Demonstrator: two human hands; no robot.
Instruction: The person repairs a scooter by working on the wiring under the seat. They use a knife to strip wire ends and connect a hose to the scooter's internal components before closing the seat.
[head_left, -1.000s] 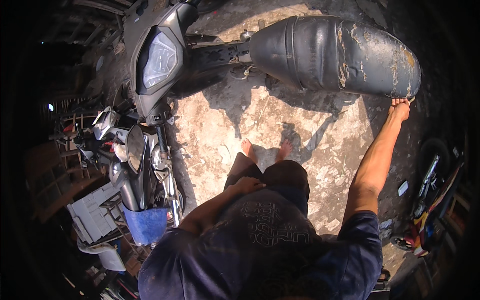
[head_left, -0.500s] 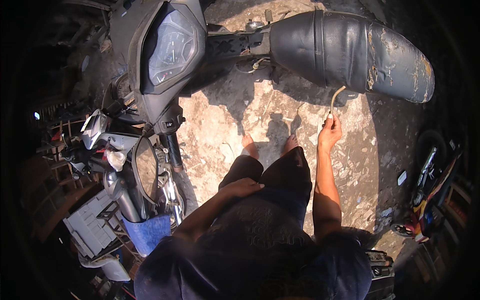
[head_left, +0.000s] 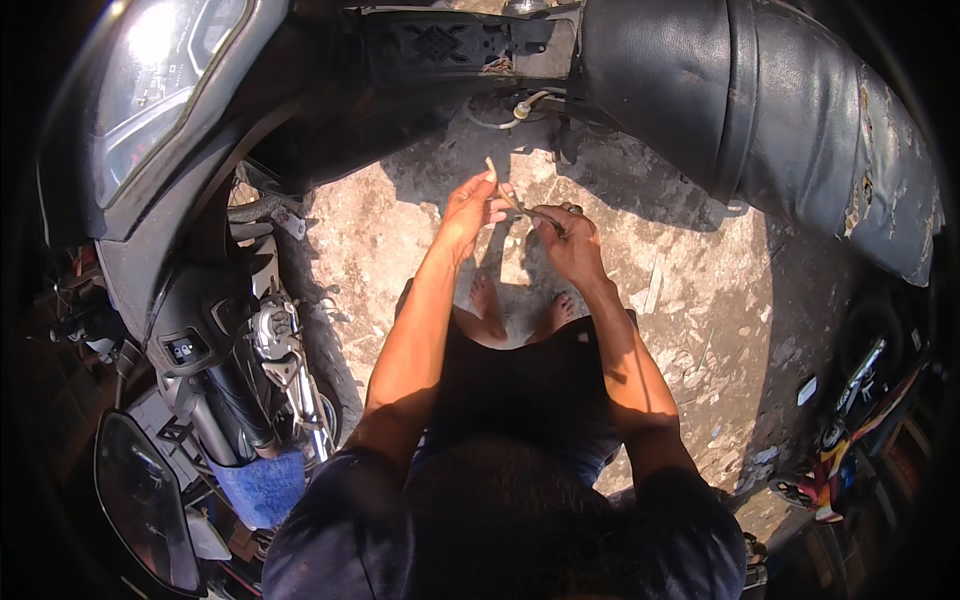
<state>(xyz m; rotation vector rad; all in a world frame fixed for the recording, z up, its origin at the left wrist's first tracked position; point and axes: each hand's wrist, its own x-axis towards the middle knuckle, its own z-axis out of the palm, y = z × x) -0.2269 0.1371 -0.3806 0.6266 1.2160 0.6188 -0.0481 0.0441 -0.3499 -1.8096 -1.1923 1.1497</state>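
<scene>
A person in a dark T-shirt [head_left: 500, 510] bends both bare forearms inward over a sunlit patch of ground, a thin tan tube [head_left: 509, 198] held between the hands at centre. The left hand [head_left: 467, 213] pinches the tube near its pale upper end, thumb and fingers closed on it; the right hand [head_left: 573, 245] grips the lower part, its fingers curled tight. Just ahead, a motorcycle stands crosswise, its instrument cluster [head_left: 155, 80] glaring at upper left and its black seat [head_left: 670, 85], torn and peeling toward the rear, at upper right. A mirror [head_left: 145, 500] shows at lower left, near a blue cloth-like item [head_left: 258, 488]. Below, two bare feet [head_left: 486, 308] stand on rough, littered concrete [head_left: 690, 350]. Farther off at right, in shadow, is a red-and-yellow motorcycle [head_left: 832, 465], partly lost in the dark.
</scene>
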